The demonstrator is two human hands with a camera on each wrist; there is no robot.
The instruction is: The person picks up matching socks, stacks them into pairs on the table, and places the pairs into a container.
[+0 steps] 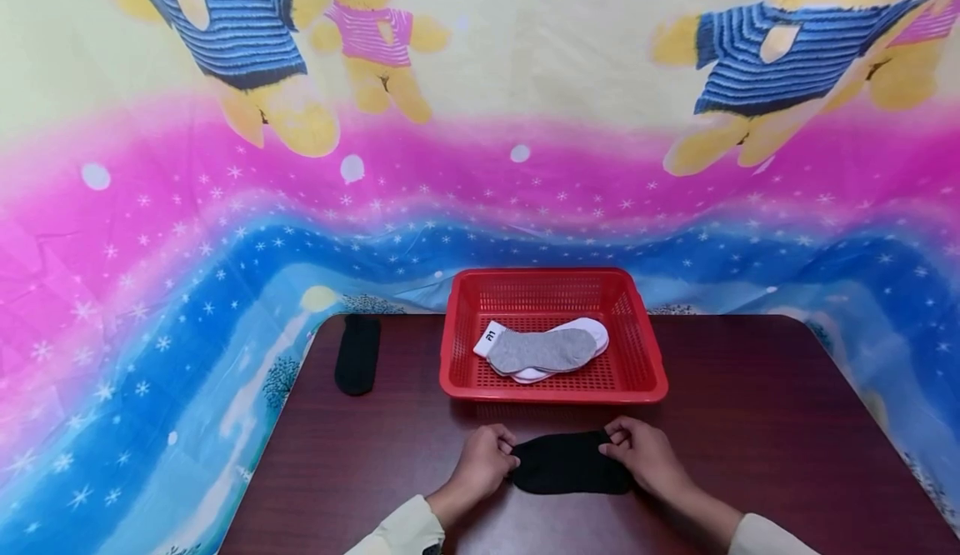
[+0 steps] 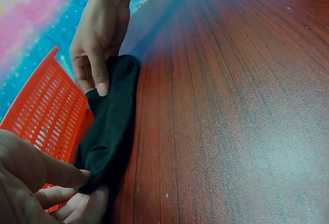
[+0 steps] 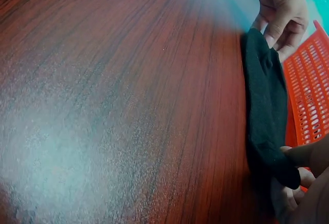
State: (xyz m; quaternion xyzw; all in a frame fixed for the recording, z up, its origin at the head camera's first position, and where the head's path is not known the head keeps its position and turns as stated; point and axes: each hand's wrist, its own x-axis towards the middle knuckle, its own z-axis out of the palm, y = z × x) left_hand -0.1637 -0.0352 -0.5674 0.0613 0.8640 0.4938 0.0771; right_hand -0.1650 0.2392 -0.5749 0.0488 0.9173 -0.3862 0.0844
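A black sock (image 1: 572,463) is stretched sideways between both hands, just in front of the red basket. My left hand (image 1: 483,460) pinches its left end between thumb and fingers. At the opposite end, my right hand (image 1: 647,458) pinches the upper corner. Both wrist views show the sock (image 2: 114,118) low over the wood, its lower edge at or near the surface. Each wrist view also shows the other hand gripping the far end, as with the left hand (image 3: 282,16) in the right wrist view.
The red perforated basket (image 1: 555,395) stands at the table's back edge, holding grey socks (image 1: 542,350) laid over white socks (image 1: 596,332). Another black sock (image 1: 357,357) lies at the back left of the brown table (image 1: 765,422). A printed cloth (image 1: 480,163) hangs behind.
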